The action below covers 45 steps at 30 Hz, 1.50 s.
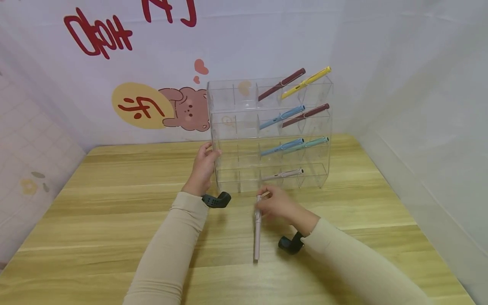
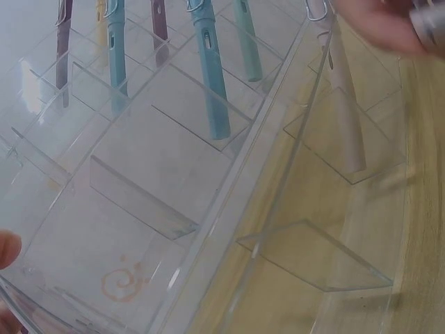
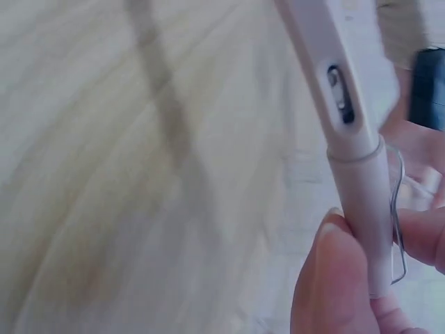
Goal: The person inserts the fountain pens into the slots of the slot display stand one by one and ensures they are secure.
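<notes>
A clear acrylic pen rack (image 1: 248, 166) with tiers of compartments stands on the table. My left hand (image 1: 202, 168) grips its left side wall, and at the left edge of the left wrist view a fingertip (image 2: 8, 248) shows by the clear panel. In front of the rack my right hand (image 1: 280, 205) pinches a pale pink pen (image 1: 257, 241) by its capped, clipped end. The pen's long barrel points toward me. The right wrist view shows fingertips (image 3: 341, 278) around the cap, beside the wire clip. A similar pale pen (image 1: 284, 174) lies in the lowest tier.
Higher tiers hold a yellow pen (image 1: 306, 82), two dark red pens, two blue pens and a light green pen (image 1: 310, 144), all in the right-hand columns. Behind the rack hangs a white printed cloth (image 1: 267, 38). Wooden tabletop (image 1: 114, 220) surrounds the rack.
</notes>
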Each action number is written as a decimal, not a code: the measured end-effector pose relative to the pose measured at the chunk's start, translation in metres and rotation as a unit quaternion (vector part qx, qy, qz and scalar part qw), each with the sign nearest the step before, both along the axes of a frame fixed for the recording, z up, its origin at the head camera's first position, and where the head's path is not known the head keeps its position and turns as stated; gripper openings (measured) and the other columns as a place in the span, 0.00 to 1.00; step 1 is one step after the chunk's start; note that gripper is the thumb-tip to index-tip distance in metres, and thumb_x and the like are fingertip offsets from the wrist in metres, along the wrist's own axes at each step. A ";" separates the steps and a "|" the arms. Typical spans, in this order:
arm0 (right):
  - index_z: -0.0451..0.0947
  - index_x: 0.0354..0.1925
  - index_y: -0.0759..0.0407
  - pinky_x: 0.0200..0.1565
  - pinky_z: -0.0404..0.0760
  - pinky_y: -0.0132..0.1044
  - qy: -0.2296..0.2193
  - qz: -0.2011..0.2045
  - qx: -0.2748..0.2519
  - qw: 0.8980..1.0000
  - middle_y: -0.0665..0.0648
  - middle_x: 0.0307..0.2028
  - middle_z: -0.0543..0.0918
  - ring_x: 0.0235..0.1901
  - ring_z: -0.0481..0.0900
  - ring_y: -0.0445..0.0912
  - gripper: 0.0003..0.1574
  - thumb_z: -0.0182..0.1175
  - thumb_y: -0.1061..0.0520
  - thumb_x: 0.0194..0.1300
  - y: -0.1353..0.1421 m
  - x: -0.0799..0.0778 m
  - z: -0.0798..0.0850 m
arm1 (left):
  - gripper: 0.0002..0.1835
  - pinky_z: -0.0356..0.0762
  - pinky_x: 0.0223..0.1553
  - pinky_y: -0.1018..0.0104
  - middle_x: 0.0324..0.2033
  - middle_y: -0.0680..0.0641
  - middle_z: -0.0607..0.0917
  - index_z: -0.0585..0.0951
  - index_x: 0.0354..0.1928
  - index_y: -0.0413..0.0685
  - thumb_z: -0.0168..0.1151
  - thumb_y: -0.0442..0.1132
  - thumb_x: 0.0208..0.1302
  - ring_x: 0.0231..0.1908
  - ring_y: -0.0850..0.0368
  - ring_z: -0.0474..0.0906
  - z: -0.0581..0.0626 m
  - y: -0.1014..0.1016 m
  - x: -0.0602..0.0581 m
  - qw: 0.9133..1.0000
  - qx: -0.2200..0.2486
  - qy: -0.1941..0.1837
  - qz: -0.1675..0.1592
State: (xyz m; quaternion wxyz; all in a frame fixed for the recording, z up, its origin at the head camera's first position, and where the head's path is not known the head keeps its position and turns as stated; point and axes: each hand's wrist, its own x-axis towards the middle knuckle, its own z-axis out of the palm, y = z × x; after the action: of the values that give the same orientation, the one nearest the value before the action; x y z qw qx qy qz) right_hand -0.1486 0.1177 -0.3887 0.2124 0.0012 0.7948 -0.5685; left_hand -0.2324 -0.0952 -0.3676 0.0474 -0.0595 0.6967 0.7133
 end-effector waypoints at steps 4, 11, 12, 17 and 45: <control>0.66 0.53 0.71 0.30 0.82 0.45 0.007 -0.017 -0.033 0.999 0.60 0.35 0.75 0.27 0.81 0.45 0.25 0.59 0.65 0.59 0.016 0.006 0.009 | 0.28 0.55 0.66 0.44 0.65 0.40 0.65 0.59 0.71 0.50 0.50 0.43 0.73 0.64 0.42 0.61 0.001 0.000 0.001 1.000 -0.001 -0.001 0.001; 0.63 0.55 0.71 0.35 0.84 0.47 0.038 -0.044 -0.055 0.997 0.58 0.36 0.72 0.31 0.81 0.45 0.25 0.57 0.65 0.62 0.045 0.013 0.026 | 0.27 0.57 0.65 0.45 0.64 0.40 0.66 0.59 0.71 0.50 0.50 0.43 0.73 0.64 0.42 0.62 0.000 0.000 0.001 1.000 0.000 -0.002 0.003; 0.64 0.55 0.71 0.35 0.84 0.47 0.043 -0.052 -0.058 0.996 0.58 0.37 0.71 0.32 0.81 0.45 0.24 0.57 0.65 0.62 0.049 0.014 0.028 | 0.28 0.57 0.65 0.45 0.64 0.41 0.66 0.59 0.71 0.50 0.50 0.43 0.73 0.64 0.42 0.62 0.000 0.000 0.001 1.000 -0.001 -0.003 0.002; 0.63 0.54 0.69 0.35 0.84 0.42 0.078 -0.093 -0.074 0.990 0.56 0.38 0.73 0.32 0.82 0.42 0.22 0.55 0.64 0.63 0.070 0.017 0.041 | 0.28 0.56 0.65 0.45 0.65 0.41 0.65 0.58 0.72 0.51 0.50 0.43 0.73 0.64 0.42 0.62 0.001 -0.001 0.001 1.000 -0.004 -0.005 -0.001; 0.65 0.45 0.52 0.28 0.82 0.31 0.162 -0.372 -0.171 0.898 0.52 0.37 0.75 0.26 0.83 0.37 0.19 0.59 0.68 0.61 0.133 -0.004 0.058 | 0.28 0.56 0.66 0.43 0.65 0.39 0.64 0.57 0.72 0.49 0.48 0.41 0.73 0.65 0.39 0.60 0.001 0.000 0.001 1.000 0.010 -0.001 -0.004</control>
State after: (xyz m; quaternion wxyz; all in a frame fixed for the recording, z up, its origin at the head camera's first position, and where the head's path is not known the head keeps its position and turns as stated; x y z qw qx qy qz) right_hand -0.1522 0.2510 -0.3308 -0.1488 0.1683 0.6505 -0.7255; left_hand -0.2316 -0.0954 -0.3662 0.0518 -0.0565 0.6895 0.7202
